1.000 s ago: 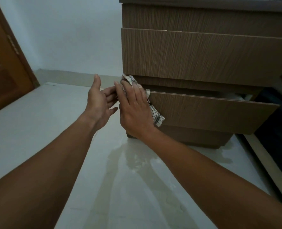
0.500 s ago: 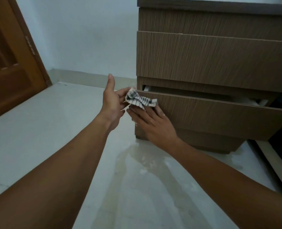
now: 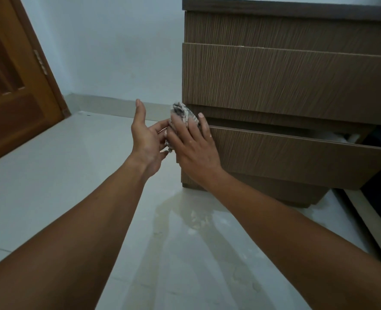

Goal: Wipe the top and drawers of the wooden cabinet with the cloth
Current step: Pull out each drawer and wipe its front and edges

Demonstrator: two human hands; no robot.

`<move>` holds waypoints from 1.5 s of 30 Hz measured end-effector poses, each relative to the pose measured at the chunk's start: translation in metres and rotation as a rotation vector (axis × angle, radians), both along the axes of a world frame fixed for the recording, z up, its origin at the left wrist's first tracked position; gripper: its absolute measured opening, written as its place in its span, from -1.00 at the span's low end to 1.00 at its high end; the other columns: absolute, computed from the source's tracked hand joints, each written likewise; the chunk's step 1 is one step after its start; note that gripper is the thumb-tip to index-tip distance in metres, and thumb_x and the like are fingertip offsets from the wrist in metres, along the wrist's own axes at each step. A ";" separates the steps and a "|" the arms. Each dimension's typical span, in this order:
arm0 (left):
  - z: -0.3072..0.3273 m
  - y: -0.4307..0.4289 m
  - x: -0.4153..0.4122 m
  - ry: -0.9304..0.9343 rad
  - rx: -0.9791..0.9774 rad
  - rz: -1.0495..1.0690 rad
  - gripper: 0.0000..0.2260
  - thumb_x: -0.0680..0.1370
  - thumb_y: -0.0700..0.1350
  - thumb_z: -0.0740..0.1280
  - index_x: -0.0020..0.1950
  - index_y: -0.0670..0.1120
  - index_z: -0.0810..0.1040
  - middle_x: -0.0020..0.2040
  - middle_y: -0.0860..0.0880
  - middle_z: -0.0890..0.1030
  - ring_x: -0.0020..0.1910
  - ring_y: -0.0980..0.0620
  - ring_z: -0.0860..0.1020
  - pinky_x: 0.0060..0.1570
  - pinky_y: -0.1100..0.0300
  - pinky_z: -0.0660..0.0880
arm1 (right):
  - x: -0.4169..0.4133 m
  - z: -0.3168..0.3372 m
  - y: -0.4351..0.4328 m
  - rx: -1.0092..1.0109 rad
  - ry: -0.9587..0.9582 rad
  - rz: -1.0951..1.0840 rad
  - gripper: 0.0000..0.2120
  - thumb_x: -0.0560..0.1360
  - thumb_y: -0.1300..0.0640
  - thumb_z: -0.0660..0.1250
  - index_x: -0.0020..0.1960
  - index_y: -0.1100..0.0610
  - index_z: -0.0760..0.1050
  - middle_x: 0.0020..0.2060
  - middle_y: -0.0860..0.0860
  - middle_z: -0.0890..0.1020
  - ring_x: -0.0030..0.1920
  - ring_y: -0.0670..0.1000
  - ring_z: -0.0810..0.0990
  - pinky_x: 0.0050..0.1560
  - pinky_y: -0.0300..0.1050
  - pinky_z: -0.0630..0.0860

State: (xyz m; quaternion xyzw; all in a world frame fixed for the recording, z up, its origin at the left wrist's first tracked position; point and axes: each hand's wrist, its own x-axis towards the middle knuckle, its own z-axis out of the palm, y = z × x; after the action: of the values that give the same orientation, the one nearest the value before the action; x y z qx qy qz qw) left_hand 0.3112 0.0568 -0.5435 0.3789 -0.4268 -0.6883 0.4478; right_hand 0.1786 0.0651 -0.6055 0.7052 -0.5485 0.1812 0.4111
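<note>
The brown wooden cabinet [image 3: 285, 79] fills the upper right. Its lower drawer [image 3: 296, 153] is pulled out a little, with the front slanting toward me. A small checked cloth [image 3: 181, 114] is bunched at the drawer's left corner. My right hand [image 3: 192, 145] lies flat over the cloth, fingers spread, pressing it against that corner. My left hand [image 3: 147, 137] is just to the left, thumb up, fingertips touching the cloth's lower edge. Most of the cloth is hidden between the two hands.
A wooden door [image 3: 13, 86] stands at the left. A pale wall and skirting run behind. The glossy light floor [image 3: 73, 186] reflects my arms. A dark object and a pale strip [image 3: 377, 220] lie at the right of the cabinet.
My right hand has risen from under the cloth and now covers it at the drawer's left corner. The cloth has turned from lying flat to standing bunched upright. The left hand stays beside it.
</note>
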 end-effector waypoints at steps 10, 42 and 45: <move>0.015 0.011 -0.021 -0.730 -0.517 0.210 -0.58 0.58 0.23 0.14 -0.08 0.02 0.68 0.00 0.00 0.70 0.01 -0.03 0.58 0.07 0.03 0.47 | -0.069 -0.043 0.055 0.342 0.381 -0.071 -0.27 0.52 0.13 0.09 0.65 -0.04 -0.04 0.62 0.02 0.11 0.61 0.18 0.06 0.56 0.23 -0.34; 0.008 0.116 -0.211 -0.997 -1.185 0.004 -0.71 0.63 -0.11 0.30 0.34 -0.10 0.57 0.22 -0.11 0.66 0.20 -0.06 0.62 0.23 0.03 0.51 | -0.213 -0.040 0.188 -0.303 -1.591 -0.393 -0.38 0.68 0.23 0.11 0.65 -0.04 -0.06 0.63 0.03 0.11 0.57 0.09 0.20 0.48 -0.05 0.22; 0.007 0.114 -0.208 -1.049 -1.181 -0.061 -0.64 0.61 -0.12 0.33 0.41 -0.10 0.50 0.28 -0.14 0.61 0.26 -0.09 0.57 0.31 -0.04 0.46 | -0.211 -0.051 0.193 -0.195 -1.721 -0.498 -0.41 0.69 0.20 0.11 0.65 -0.02 0.00 0.53 0.10 0.35 0.49 0.15 0.38 0.46 0.04 0.32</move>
State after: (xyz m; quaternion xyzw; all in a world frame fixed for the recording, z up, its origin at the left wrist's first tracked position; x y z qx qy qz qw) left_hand 0.1029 0.1710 -0.5361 0.3416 -0.8873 -0.0912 0.2961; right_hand -0.0320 0.2578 -0.6562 0.1483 -0.7858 0.5978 -0.0564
